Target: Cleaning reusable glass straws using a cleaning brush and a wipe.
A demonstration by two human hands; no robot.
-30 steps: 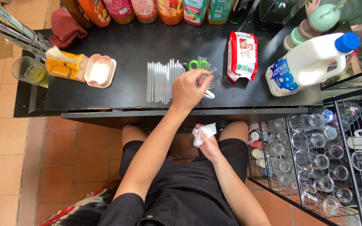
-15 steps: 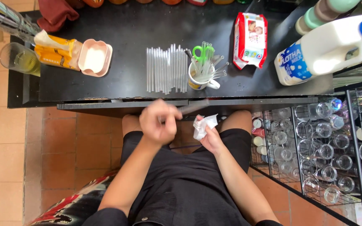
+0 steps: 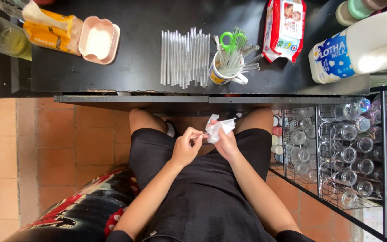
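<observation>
1. Left hand (image 3: 185, 148) pinches a thin straw (image 3: 199, 135); its long axis runs toward 3 o'clock into the tissue (image 3: 218, 127).
2. Right hand (image 3: 225, 144) is clenched on the tissue, over the lap.
3. Red-white wipes pack (image 3: 284, 29) at 1 o'clock; blue-labelled white jug (image 3: 359, 47) at 2; yellow packet (image 3: 50, 29) at 10.

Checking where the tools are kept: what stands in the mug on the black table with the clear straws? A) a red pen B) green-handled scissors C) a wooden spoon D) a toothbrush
B: green-handled scissors stick out of the mug among the clear straws.
</observation>
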